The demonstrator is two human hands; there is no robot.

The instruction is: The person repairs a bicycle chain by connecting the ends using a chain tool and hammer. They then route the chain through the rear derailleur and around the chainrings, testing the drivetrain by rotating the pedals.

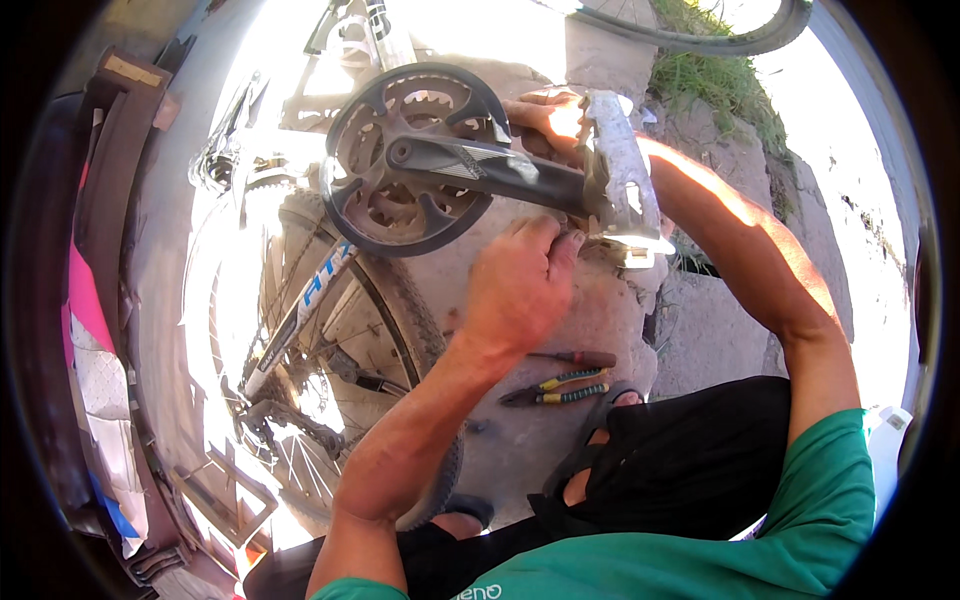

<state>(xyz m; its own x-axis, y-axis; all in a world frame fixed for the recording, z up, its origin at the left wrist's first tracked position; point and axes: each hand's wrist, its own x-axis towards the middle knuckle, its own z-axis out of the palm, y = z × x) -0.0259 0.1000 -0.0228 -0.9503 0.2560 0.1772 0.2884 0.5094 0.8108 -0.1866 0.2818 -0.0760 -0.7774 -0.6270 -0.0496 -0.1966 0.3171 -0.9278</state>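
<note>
A black bicycle crank arm [490, 172] runs from the chainrings [375, 215] to a worn silver pedal [622, 170]. Just below the crank arm is my left hand [520, 285], its fingers closed in a pinch; whatever they hold is too hidden to name. My right hand [555, 115] reaches behind the pedal to the far side of the crank. Its fingers are bent together at the chainring's right edge, with the tips out of sight, so what they grip cannot be made out.
Pliers [560, 388] with yellow-green handles lie on the ground beside a screwdriver [580, 358]. The bicycle's wheel [400, 310] and frame tube [300, 320] are at left. Another tire [740, 42] is at the top right, near grass [715, 75]. A brown frame [125, 130] stands far left.
</note>
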